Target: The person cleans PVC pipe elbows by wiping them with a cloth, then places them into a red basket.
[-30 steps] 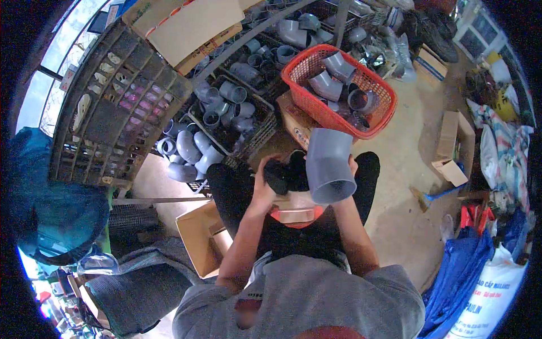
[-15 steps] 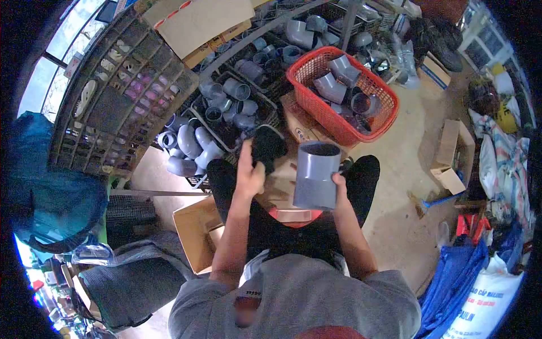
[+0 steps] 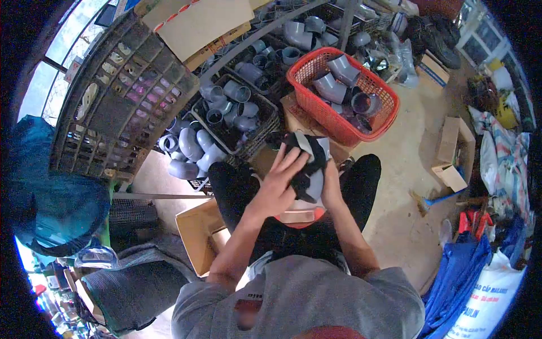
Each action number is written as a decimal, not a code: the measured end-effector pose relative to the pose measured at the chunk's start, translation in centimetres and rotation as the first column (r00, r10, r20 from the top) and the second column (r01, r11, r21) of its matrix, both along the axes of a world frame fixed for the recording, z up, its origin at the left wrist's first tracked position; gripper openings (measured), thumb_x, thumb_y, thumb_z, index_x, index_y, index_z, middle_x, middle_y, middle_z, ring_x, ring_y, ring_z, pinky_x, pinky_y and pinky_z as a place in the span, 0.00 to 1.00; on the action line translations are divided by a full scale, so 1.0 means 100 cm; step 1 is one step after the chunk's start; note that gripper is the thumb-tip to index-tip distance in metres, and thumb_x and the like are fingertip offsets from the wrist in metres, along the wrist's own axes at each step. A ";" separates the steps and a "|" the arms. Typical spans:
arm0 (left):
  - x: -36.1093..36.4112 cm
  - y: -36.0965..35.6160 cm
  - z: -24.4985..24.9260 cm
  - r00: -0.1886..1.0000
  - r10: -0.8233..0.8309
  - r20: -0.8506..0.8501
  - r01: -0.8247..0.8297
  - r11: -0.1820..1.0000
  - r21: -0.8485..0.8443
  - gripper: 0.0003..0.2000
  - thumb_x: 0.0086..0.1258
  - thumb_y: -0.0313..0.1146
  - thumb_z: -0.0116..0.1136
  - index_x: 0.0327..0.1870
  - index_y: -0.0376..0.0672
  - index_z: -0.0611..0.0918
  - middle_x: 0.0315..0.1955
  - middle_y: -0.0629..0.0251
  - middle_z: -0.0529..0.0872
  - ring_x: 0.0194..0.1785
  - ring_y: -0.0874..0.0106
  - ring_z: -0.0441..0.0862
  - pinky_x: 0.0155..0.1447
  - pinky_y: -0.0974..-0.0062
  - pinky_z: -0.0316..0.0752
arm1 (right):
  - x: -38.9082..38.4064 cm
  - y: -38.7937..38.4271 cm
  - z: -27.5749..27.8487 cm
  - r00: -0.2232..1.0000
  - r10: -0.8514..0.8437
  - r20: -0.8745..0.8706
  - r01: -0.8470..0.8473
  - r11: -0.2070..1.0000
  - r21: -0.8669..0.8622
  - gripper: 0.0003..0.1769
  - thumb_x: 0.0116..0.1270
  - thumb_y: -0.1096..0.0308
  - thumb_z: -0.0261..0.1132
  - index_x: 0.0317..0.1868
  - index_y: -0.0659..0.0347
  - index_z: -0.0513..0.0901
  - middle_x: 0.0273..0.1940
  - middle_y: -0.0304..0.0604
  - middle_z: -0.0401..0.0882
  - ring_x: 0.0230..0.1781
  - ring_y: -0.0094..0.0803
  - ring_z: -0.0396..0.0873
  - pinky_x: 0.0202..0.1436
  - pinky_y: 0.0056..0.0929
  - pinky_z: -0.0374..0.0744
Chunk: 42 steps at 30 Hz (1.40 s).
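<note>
A grey plastic pipe fitting (image 3: 317,183) is held up over my lap, largely covered by a black cloth (image 3: 305,179). My left hand (image 3: 280,183) presses the cloth against the fitting's left side, its fingers bent over the fabric. On the other side, my right hand (image 3: 332,183) grips the fitting; some of its fingers are hidden behind. Beyond my hands stands a red plastic basket (image 3: 361,137) with several grey fittings in it.
Left of the basket, black crates (image 3: 248,148) hold many grey elbows and couplings. An open cardboard box (image 3: 195,229) sits by my left leg, another box (image 3: 464,147) at far right. A slatted dark crate (image 3: 113,113) leans at upper left.
My left hand has brought the black cloth rightward onto the fitting. The fitting, upright and uncovered before, is now tilted and mostly hidden by the cloth.
</note>
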<state>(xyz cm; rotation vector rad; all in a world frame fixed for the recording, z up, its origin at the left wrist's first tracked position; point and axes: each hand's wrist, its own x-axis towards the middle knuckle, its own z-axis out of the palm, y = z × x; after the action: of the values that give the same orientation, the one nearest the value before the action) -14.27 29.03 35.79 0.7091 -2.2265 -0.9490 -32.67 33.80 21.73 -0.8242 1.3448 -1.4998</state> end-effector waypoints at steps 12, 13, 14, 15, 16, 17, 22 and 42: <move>-0.022 0.023 0.033 0.993 -0.116 0.005 0.115 0.982 -0.150 0.36 0.55 0.34 0.63 0.71 0.44 0.73 0.73 0.54 0.68 0.82 0.54 0.53 0.82 0.46 0.41 | -0.011 0.009 0.094 0.809 0.138 0.571 -0.027 0.980 -0.198 0.38 0.75 0.41 0.51 0.78 0.53 0.61 0.74 0.48 0.66 0.74 0.42 0.66 0.78 0.42 0.63; -0.022 0.014 0.044 0.970 -0.222 0.103 0.243 0.924 -0.296 0.33 0.55 0.33 0.64 0.68 0.47 0.76 0.71 0.59 0.71 0.81 0.54 0.56 0.82 0.44 0.43 | -0.008 0.009 0.064 0.817 0.146 0.557 -0.056 0.983 -0.175 0.37 0.76 0.44 0.51 0.78 0.53 0.61 0.73 0.46 0.66 0.73 0.41 0.67 0.78 0.42 0.64; -0.022 0.006 0.049 0.973 -0.207 0.101 0.228 0.927 -0.296 0.33 0.55 0.33 0.64 0.68 0.47 0.76 0.71 0.59 0.71 0.81 0.54 0.56 0.82 0.44 0.43 | -0.008 0.011 0.034 0.825 0.151 0.544 -0.087 0.986 -0.142 0.35 0.77 0.46 0.51 0.78 0.52 0.61 0.73 0.45 0.66 0.72 0.40 0.68 0.77 0.41 0.66; -0.023 -0.002 0.054 0.969 -0.229 0.097 0.247 0.927 -0.282 0.32 0.55 0.31 0.62 0.67 0.50 0.78 0.70 0.63 0.73 0.80 0.55 0.57 0.81 0.44 0.46 | 0.001 0.014 0.068 0.849 0.165 0.502 -0.060 0.974 -0.220 0.32 0.79 0.50 0.50 0.78 0.53 0.61 0.72 0.44 0.68 0.71 0.38 0.69 0.75 0.40 0.69; -0.024 -0.011 0.060 0.962 -0.255 0.094 0.271 0.923 -0.272 0.31 0.55 0.28 0.60 0.66 0.52 0.79 0.69 0.68 0.75 0.80 0.56 0.58 0.81 0.45 0.49 | 0.014 0.019 0.103 0.833 -0.037 0.553 0.059 0.998 -0.021 0.33 0.80 0.48 0.49 0.77 0.56 0.61 0.70 0.46 0.70 0.71 0.37 0.69 0.73 0.39 0.70; -0.026 -0.015 0.069 0.976 -0.189 0.110 0.213 0.932 -0.292 0.31 0.57 0.26 0.59 0.67 0.48 0.78 0.70 0.61 0.73 0.79 0.55 0.59 0.80 0.48 0.50 | 0.010 0.024 0.092 0.855 -0.005 0.518 0.070 0.992 -0.106 0.33 0.81 0.47 0.46 0.77 0.57 0.62 0.71 0.45 0.68 0.71 0.37 0.69 0.73 0.40 0.70; -0.047 0.008 -0.018 0.950 0.090 -0.298 -0.046 0.987 0.151 0.30 0.62 0.26 0.58 0.69 0.41 0.74 0.74 0.52 0.66 0.81 0.52 0.55 0.82 0.55 0.47 | -0.015 0.019 0.113 0.668 0.032 0.744 0.197 0.956 -0.218 0.36 0.77 0.40 0.45 0.71 0.61 0.70 0.66 0.48 0.76 0.63 0.42 0.77 0.72 0.42 0.71; -0.049 0.022 0.008 0.954 -0.296 0.046 0.291 0.882 -0.372 0.30 0.45 0.32 0.67 0.58 0.51 0.84 0.63 0.65 0.80 0.73 0.53 0.69 0.76 0.46 0.62 | -0.035 0.014 -0.048 -0.384 0.304 0.872 -0.039 0.938 -0.344 0.35 0.77 0.42 0.50 0.72 0.57 0.68 0.64 0.46 0.76 0.58 0.37 0.79 0.67 0.37 0.76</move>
<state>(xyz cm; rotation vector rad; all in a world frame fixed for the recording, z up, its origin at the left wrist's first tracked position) -19.14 31.26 36.61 0.1921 -2.4512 -0.6245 -36.19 35.22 16.93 0.4149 -0.3917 -1.2606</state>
